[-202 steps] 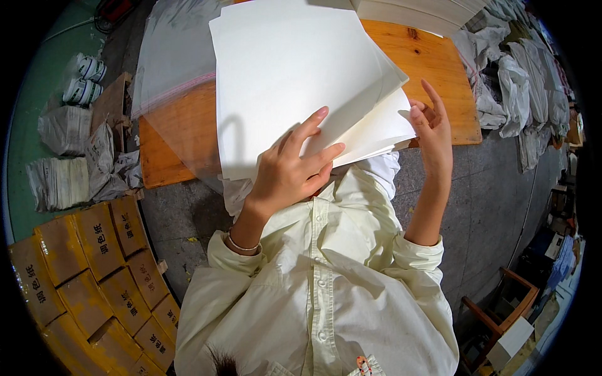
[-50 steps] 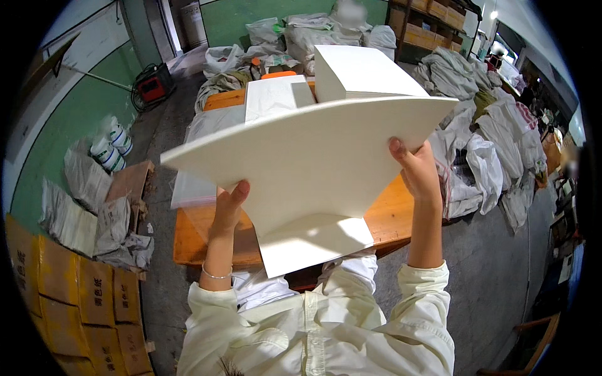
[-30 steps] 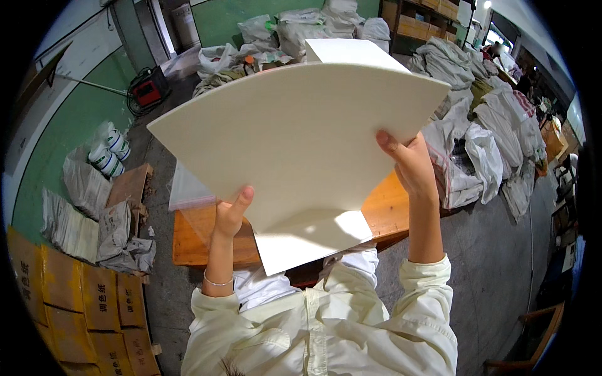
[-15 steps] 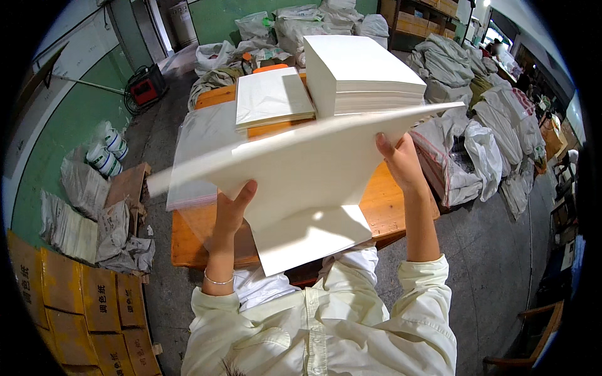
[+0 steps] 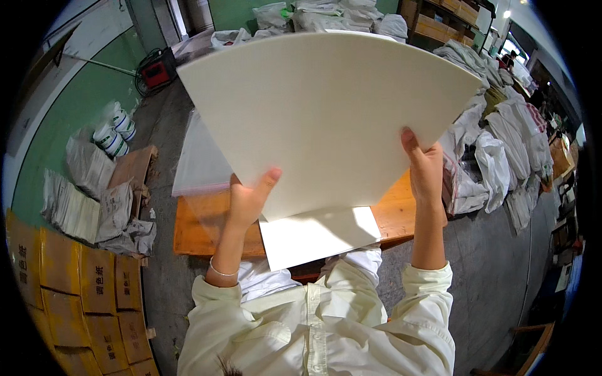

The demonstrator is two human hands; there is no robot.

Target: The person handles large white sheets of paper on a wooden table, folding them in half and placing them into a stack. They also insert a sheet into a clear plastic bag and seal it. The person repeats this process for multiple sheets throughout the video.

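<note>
A large off-white sheaf of paper stands tilted up before me, held by its two sides. My left hand grips its lower left edge, thumb on the near face and fingers behind. On the right edge, a little higher, my right hand is closed the same way. Whether it is one thick sheet or several, I cannot tell. Below its bottom edge, more white paper lies flat on the orange wooden table, jutting past the near edge. The sheaf hides most of the tabletop.
A clear plastic bag lies at the table's left. Stacked cartons and white buckets stand at the left. Big woven sacks are heaped on the right, and a red-and-black machine sits by the far left wall.
Both hands have raised the paper from a low slant to nearly upright, with its broad face toward me. It now hides the paper stacks at the back of the table.
</note>
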